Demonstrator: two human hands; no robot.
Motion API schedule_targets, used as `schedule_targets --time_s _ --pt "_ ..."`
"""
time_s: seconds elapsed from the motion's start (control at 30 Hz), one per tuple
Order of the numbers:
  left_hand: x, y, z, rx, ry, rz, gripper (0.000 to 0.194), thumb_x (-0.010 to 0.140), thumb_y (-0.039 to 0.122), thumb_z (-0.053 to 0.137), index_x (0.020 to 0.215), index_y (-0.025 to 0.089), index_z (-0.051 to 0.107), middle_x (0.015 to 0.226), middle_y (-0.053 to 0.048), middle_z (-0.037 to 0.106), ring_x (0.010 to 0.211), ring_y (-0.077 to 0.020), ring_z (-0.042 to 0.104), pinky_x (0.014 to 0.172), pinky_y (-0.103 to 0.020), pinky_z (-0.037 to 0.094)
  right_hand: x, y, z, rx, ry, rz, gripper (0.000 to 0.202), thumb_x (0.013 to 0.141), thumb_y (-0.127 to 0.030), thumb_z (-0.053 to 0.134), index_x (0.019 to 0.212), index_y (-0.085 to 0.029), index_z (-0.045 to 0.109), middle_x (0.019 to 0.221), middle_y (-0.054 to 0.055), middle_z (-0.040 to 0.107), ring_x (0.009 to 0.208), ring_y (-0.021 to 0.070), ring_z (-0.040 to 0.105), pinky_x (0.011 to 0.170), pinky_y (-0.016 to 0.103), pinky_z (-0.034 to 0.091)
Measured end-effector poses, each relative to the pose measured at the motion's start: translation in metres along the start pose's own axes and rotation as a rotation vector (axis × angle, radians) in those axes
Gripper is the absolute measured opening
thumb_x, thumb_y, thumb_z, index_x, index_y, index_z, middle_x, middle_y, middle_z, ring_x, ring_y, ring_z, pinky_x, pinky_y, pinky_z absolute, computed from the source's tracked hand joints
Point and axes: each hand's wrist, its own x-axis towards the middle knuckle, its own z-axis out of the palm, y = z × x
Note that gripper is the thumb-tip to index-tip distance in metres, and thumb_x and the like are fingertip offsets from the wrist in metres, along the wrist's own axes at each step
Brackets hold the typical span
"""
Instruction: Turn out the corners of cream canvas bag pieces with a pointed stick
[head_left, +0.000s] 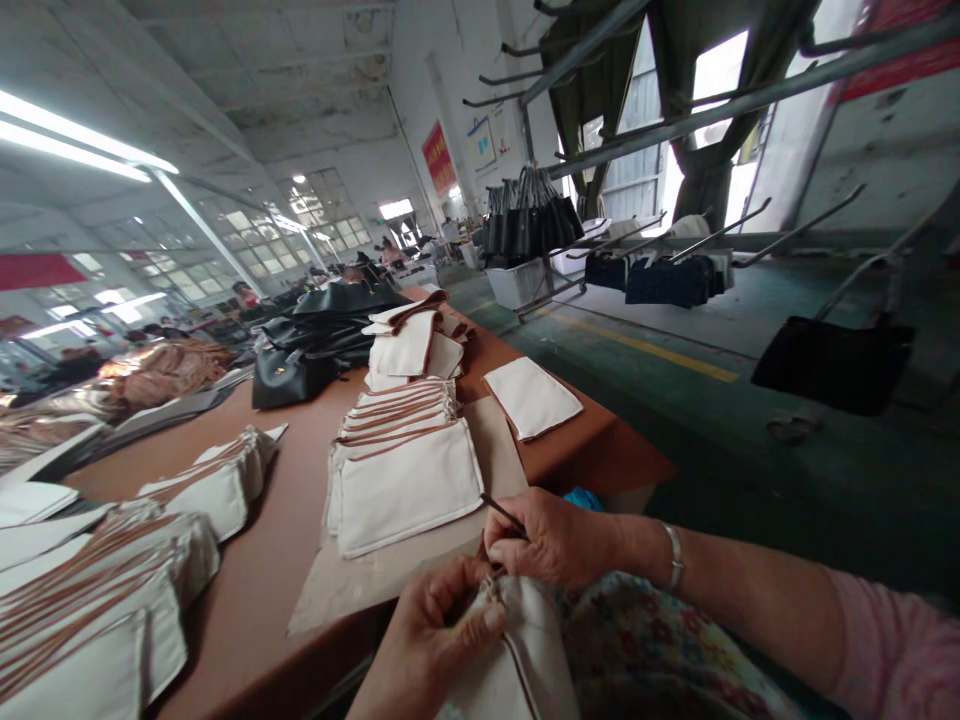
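Observation:
My left hand (pixel 439 630) pinches the top of a cream-white sewn panel (pixel 538 640) with a brown edge strip, held over my lap. Right beside it, my right hand (pixel 559 538) is closed around a thin dark stick-like tool (pixel 501 512), whose end points up and left. The fingers of both hands meet at the panel's bunched corner, and the exact contact there is partly hidden. Just beyond the hands, a fanned stack of similar white panels (pixel 412 485) with brown edges lies on a beige board (pixel 322 590).
A brown-covered table (pixel 262 520) carries more white panel stacks (pixel 90 620) at left and a single white panel (pixel 532 398) at right. Black bags (pixel 300 350) are piled farther back. A metal rack (pixel 675 125) with hooks and hanging bags stands right, across the green floor.

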Motion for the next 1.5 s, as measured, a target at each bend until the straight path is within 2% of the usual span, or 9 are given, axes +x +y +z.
schedule_targets --time_s 0.17,0.3,0.47,0.7,0.87,1.03,1.23,1.37,1.5 --pt "0.000 -0.009 -0.004 -0.199 0.074 -0.116 0.033 0.060 0.033 0.088 0.077 0.016 0.064 0.065 -0.002 0.066 0.051 -0.0103 0.056 0.051 -0.019 0.038 -0.007 -0.011 -0.017 0.023 0.065 -0.034 0.012 0.091 -0.023 0.051 0.089 -0.013 0.058 0.076 0.001 0.060 0.067 0.0101 0.054 0.061 0.020 0.041" --pt "0.001 -0.015 -0.003 -0.208 0.127 -0.117 0.032 0.059 0.032 0.088 0.077 0.017 0.066 0.062 -0.002 0.067 0.048 -0.0109 0.056 0.048 -0.019 0.037 -0.019 -0.015 -0.020 -0.333 0.181 -0.331 0.011 0.092 -0.020 0.050 0.093 -0.012 0.057 0.086 0.006 0.059 0.078 0.0144 0.055 0.070 0.025 0.043" --pt "0.005 -0.015 0.003 -0.057 0.150 -0.033 0.033 0.059 0.038 0.087 0.073 0.014 0.070 0.059 0.000 0.064 0.047 -0.0079 0.048 0.047 -0.017 0.033 -0.025 -0.011 -0.009 -0.787 0.000 -0.622 0.008 0.086 -0.013 0.050 0.085 -0.011 0.057 0.079 0.007 0.057 0.078 0.0190 0.051 0.064 0.030 0.041" --pt "0.012 -0.025 0.004 0.269 0.190 0.049 0.043 0.058 0.049 0.084 0.069 0.010 0.070 0.059 -0.001 0.061 0.055 -0.0102 0.046 0.051 -0.018 0.032 -0.022 -0.010 -0.005 -1.010 -0.145 -0.676 0.011 0.088 -0.011 0.048 0.079 -0.013 0.054 0.071 0.004 0.051 0.068 0.0168 0.047 0.051 0.030 0.032" --pt "0.016 -0.035 0.006 0.257 0.192 0.073 0.035 0.064 0.043 0.079 0.066 0.011 0.066 0.059 0.000 0.058 0.055 -0.0108 0.045 0.051 -0.019 0.030 -0.019 -0.007 -0.001 -1.050 -0.181 -0.673 0.016 0.088 -0.011 0.044 0.080 -0.010 0.057 0.071 0.007 0.054 0.067 0.0187 0.050 0.050 0.031 0.033" --pt "0.018 -0.027 0.013 0.352 0.098 0.031 0.016 0.065 0.026 0.068 0.062 0.014 0.059 0.054 0.005 0.046 0.050 -0.0081 0.033 0.047 -0.020 0.024 -0.003 -0.003 -0.012 -0.685 -0.328 -0.293 0.009 0.075 -0.016 0.055 0.078 -0.010 0.059 0.072 0.005 0.059 0.064 0.0142 0.051 0.053 0.025 0.039" --pt "0.011 -0.005 0.019 0.354 -0.024 -0.058 0.008 0.061 0.020 0.062 0.059 0.013 0.062 0.053 0.002 0.051 0.051 -0.0087 0.036 0.048 -0.021 0.026 -0.001 0.007 -0.027 0.317 -0.578 0.423 0.015 0.076 -0.027 0.057 0.085 -0.014 0.059 0.065 -0.004 0.055 0.045 0.0056 0.045 0.040 0.016 0.036" --pt "0.009 -0.011 0.013 0.140 -0.028 -0.127 0.023 0.062 0.034 0.074 0.071 0.013 0.069 0.060 0.000 0.058 0.051 -0.0089 0.040 0.048 -0.020 0.030 -0.007 0.009 -0.023 0.530 -0.471 0.541 0.018 0.071 -0.028 0.063 0.081 -0.013 0.059 0.064 -0.004 0.056 0.044 0.0051 0.045 0.038 0.015 0.038" --pt "0.016 -0.031 0.008 0.092 0.042 -0.010 0.037 0.061 0.046 0.082 0.071 0.011 0.073 0.057 0.000 0.057 0.054 -0.0086 0.042 0.053 -0.020 0.032 -0.016 0.003 -0.016 0.279 -0.301 0.417 0.013 0.075 -0.019 0.056 0.085 -0.013 0.061 0.061 -0.005 0.054 0.046 0.0051 0.046 0.042 0.014 0.035"
